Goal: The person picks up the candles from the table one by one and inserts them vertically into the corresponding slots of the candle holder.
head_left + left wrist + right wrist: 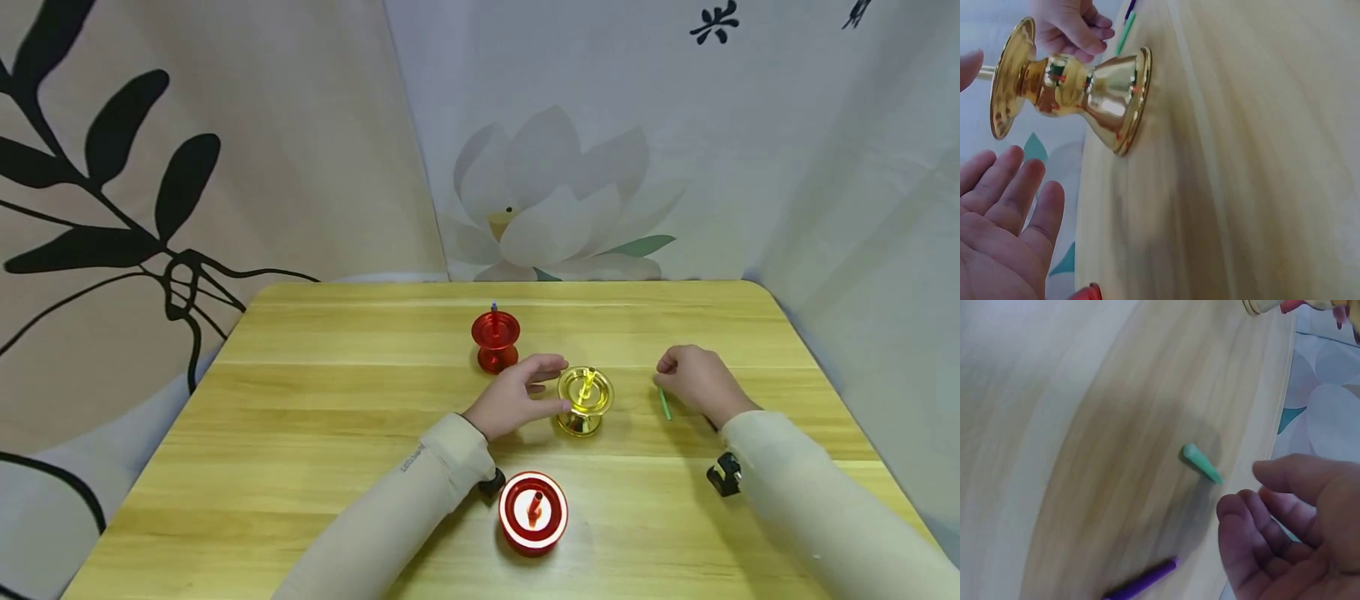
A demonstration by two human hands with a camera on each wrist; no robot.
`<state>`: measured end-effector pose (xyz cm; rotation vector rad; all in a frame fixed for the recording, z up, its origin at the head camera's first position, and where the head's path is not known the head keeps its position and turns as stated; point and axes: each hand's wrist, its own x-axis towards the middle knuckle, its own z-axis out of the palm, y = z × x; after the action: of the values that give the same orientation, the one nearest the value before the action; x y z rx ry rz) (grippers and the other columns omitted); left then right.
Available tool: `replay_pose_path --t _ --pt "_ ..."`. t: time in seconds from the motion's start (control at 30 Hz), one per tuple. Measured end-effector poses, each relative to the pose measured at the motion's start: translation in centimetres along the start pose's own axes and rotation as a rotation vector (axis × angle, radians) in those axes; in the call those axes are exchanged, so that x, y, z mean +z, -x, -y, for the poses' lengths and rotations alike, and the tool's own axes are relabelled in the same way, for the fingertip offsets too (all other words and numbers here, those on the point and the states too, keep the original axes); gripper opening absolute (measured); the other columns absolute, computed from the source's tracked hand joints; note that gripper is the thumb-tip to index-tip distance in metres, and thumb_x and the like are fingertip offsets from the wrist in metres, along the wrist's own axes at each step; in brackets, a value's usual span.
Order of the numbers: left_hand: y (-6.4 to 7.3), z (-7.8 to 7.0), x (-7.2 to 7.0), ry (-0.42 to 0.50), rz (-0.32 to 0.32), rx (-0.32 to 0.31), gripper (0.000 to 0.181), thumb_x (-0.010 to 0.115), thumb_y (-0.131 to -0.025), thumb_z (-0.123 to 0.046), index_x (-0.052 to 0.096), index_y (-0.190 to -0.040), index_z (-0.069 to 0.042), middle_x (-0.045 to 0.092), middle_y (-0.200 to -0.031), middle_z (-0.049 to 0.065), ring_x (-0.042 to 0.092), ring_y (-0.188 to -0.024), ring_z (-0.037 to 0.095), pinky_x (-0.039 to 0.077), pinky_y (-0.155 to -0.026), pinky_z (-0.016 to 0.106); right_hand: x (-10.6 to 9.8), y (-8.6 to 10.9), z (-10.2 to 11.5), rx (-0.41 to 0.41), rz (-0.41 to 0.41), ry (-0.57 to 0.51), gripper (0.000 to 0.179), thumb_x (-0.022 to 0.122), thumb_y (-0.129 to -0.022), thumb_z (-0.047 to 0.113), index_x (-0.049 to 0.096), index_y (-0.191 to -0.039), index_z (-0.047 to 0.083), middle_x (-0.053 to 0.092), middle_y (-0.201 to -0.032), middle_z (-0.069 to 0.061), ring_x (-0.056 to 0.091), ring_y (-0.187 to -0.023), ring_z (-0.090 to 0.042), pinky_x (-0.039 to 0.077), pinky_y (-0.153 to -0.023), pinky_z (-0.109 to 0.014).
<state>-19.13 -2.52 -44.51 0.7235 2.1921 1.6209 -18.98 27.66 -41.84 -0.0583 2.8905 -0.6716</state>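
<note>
A shiny gold candlestick (581, 423) stands upright on the table, with a thin yellow stick at the middle of its dish. My left hand (520, 397) is beside it, thumb and fingers spread at the dish's left side; whether they touch it I cannot tell. Past the candlestick on the right, my right hand (697, 384) hovers at a small green candle-like stick (1202, 464), its fingers loosely bent with a gap to the thumb. That stick lies on the wood. A purple stick (1144, 579) lies nearby, mostly hidden under the right wrist in the head view.
A red candlestick (497, 359) holding a blue-tipped stick stands behind the left hand. Nearer the front is a red holder with a white ring (531, 547), close to the left wrist. The wooden table (300, 400) ends at printed curtains (570, 67).
</note>
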Motion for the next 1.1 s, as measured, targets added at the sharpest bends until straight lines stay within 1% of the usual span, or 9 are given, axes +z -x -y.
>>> replay_pose_path --t 0.1,0.23,0.4,0.6,0.73,0.83,0.9,1.03,1.1 --pt "-0.2 -0.4 0.2 -0.002 0.013 -0.009 0.067 0.081 -0.087 -0.020 0.050 -0.145 -0.008 0.056 -0.143 0.001 0.053 -0.132 0.019 0.043 -0.109 0.036 0.0 0.1 -0.3 0.014 0.039 0.015 0.016 0.068 -0.092 0.015 0.067 -0.095 -0.001 0.069 -0.094 -0.016 0.063 -0.089 -0.033 0.050 -0.083 -0.052" --pt "-0.5 -0.9 0.6 -0.035 0.029 -0.022 0.073 0.083 -0.085 -0.022 0.047 -0.148 -0.008 0.054 -0.145 0.000 0.053 -0.130 0.017 0.043 -0.108 0.033 -0.1 0.2 -0.6 0.025 0.096 0.034 0.015 0.072 -0.089 0.015 0.066 -0.090 0.002 0.066 -0.089 -0.012 0.059 -0.081 -0.029 0.050 -0.077 -0.048" --pt "-0.7 -0.9 1.1 -0.078 0.063 -0.030 0.079 0.085 -0.083 -0.024 0.045 -0.150 -0.012 0.056 -0.143 0.001 0.055 -0.128 0.017 0.044 -0.107 0.032 0.4 0.4 -0.9 -0.007 0.130 0.044 0.008 0.070 -0.087 0.008 0.066 -0.090 0.001 0.066 -0.086 -0.009 0.057 -0.076 -0.025 0.050 -0.072 -0.043" --pt "-0.9 -0.4 1.5 -0.070 0.077 -0.026 0.082 0.085 -0.083 -0.021 0.042 -0.152 -0.011 0.058 -0.139 0.002 0.057 -0.125 0.019 0.047 -0.104 0.031 0.9 0.6 -0.9 -0.021 0.138 0.046 0.027 0.069 -0.084 0.006 0.064 -0.107 -0.008 0.068 -0.101 -0.019 0.061 -0.086 -0.028 0.053 -0.080 -0.049" --pt "-0.8 -0.4 1.6 -0.065 0.070 -0.015 0.081 0.085 -0.083 -0.020 0.042 -0.152 -0.010 0.060 -0.136 0.002 0.058 -0.123 0.018 0.048 -0.102 0.029 1.0 0.8 -0.6 -0.007 0.129 0.076 0.033 0.068 -0.083 0.009 0.065 -0.111 -0.009 0.068 -0.110 -0.024 0.064 -0.094 -0.034 0.052 -0.084 -0.053" --pt "-0.8 -0.5 1.6 -0.068 0.070 -0.013 0.082 0.084 -0.084 -0.020 0.041 -0.152 -0.009 0.060 -0.136 0.002 0.059 -0.121 0.016 0.049 -0.102 0.030 1.1 1.0 -0.4 -0.007 0.127 0.111 0.033 0.067 -0.084 0.011 0.065 -0.111 -0.007 0.068 -0.112 -0.024 0.064 -0.096 -0.036 0.052 -0.083 -0.055" --pt "-0.7 -0.5 1.6 -0.072 0.071 -0.012 0.082 0.084 -0.084 -0.020 0.041 -0.152 -0.007 0.060 -0.135 0.002 0.059 -0.120 0.015 0.049 -0.102 0.031 1.1 1.0 -0.3 -0.009 0.118 0.127 0.031 0.067 -0.083 0.012 0.067 -0.109 -0.005 0.069 -0.110 -0.022 0.065 -0.095 -0.035 0.053 -0.081 -0.054" --pt "-0.8 -0.3 1.6 -0.075 0.075 -0.013 0.082 0.084 -0.084 -0.020 0.041 -0.152 -0.008 0.062 -0.132 0.002 0.060 -0.118 0.014 0.050 -0.101 0.033 0.9 1.1 -0.1 -0.002 0.120 0.116 0.013 0.066 -0.083 0.014 0.066 -0.089 0.002 0.066 -0.086 -0.011 0.058 -0.076 -0.025 0.049 -0.071 -0.043" --pt "-0.9 -0.2 1.6 -0.073 0.077 -0.013 0.082 0.084 -0.084 -0.019 0.041 -0.152 -0.008 0.063 -0.130 0.002 0.061 -0.117 0.014 0.050 -0.101 0.034 0.7 1.2 0.0 0.001 0.120 0.104 0.009 0.065 -0.085 0.014 0.064 -0.083 0.005 0.062 -0.080 -0.008 0.053 -0.071 -0.023 0.045 -0.068 -0.040"
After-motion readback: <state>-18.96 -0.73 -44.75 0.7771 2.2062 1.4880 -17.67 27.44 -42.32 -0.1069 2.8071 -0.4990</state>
